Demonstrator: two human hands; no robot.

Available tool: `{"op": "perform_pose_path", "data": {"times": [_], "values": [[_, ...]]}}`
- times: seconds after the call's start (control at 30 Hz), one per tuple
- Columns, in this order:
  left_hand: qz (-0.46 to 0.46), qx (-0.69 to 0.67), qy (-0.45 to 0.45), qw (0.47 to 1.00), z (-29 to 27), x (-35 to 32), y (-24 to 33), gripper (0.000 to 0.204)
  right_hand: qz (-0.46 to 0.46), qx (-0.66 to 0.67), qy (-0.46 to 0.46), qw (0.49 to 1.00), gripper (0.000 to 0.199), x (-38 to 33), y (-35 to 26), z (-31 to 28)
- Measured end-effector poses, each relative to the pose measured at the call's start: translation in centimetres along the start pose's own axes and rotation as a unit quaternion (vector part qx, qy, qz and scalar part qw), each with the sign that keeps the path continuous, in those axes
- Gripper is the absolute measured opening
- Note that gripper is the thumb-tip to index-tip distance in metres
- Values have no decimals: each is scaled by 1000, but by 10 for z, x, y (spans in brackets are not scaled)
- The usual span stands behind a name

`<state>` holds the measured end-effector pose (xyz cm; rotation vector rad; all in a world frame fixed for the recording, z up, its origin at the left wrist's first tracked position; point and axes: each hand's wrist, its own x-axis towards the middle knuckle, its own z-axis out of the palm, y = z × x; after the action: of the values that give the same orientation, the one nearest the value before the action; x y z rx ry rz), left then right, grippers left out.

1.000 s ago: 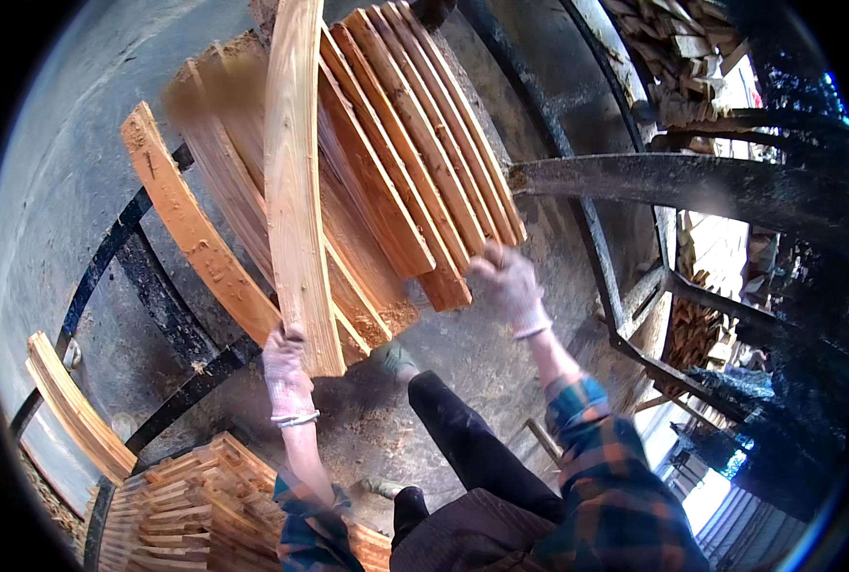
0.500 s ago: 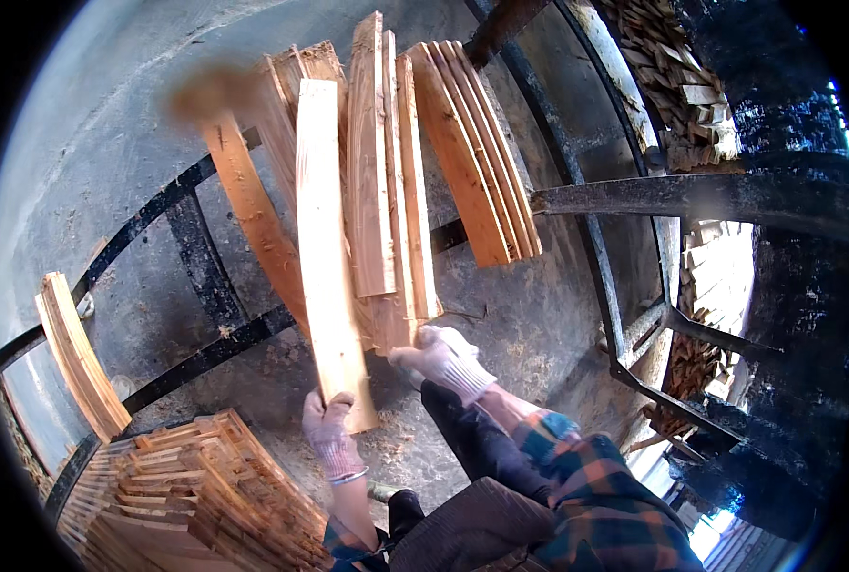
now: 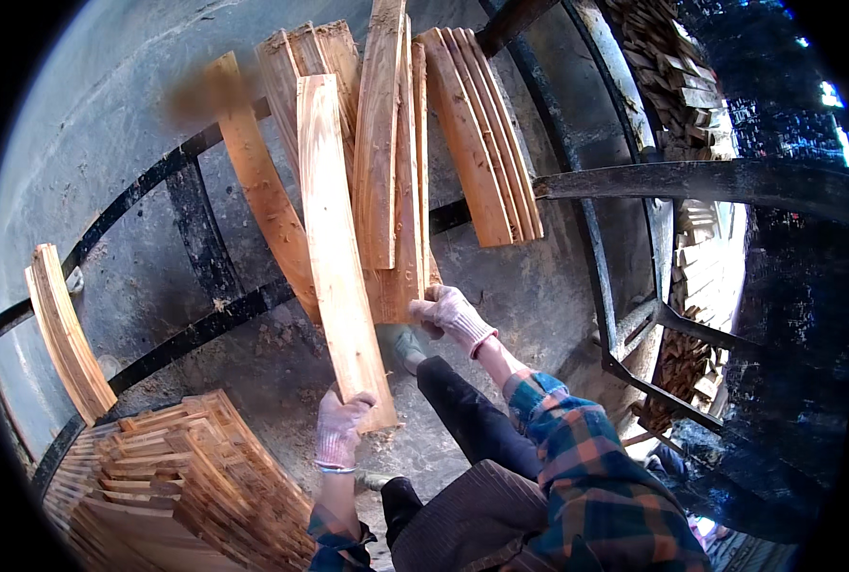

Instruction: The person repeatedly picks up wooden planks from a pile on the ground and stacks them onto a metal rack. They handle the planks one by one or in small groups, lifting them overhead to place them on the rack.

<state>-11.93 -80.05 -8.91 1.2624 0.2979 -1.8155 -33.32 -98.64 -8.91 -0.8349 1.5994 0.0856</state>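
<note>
My left hand (image 3: 341, 429), in a knitted work glove, is closed on the near end of a long pale wooden board (image 3: 334, 229). The board points away from me and lies across part of the other boards. My right hand (image 3: 456, 316), gloved too, has its fingers curled at the near right edge of a board in the middle group (image 3: 411, 219). Its fingertips are partly hidden there. Left of the pale board, a curved-looking orange-brown board (image 3: 264, 195) slants away, and behind it stand several rough boards (image 3: 286, 71).
Several boards (image 3: 481, 133) rest side by side to the right. A dark metal frame (image 3: 191, 229) crosses beneath them, with a bar (image 3: 701, 179) running right. Stacked boards (image 3: 214, 477) fill the lower left; a small bundle (image 3: 65, 334) leans above. Wood piles (image 3: 696, 276) stand far right.
The view has shifted slightly. The pale board's near end and my left hand have moved a little right. The right-hand board of the middle group now looks narrower, seen more on edge.
</note>
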Motion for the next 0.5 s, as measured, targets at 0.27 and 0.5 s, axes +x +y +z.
{"op": "perform_pose_path", "data": {"times": [0.27, 0.5], "values": [[69, 399, 285, 869, 49, -65, 63, 39, -184, 147, 77, 969, 52, 23, -27, 20], [113, 335, 187, 917, 23, -39, 36, 41, -200, 324, 112, 918, 31, 128, 8, -54]]}}
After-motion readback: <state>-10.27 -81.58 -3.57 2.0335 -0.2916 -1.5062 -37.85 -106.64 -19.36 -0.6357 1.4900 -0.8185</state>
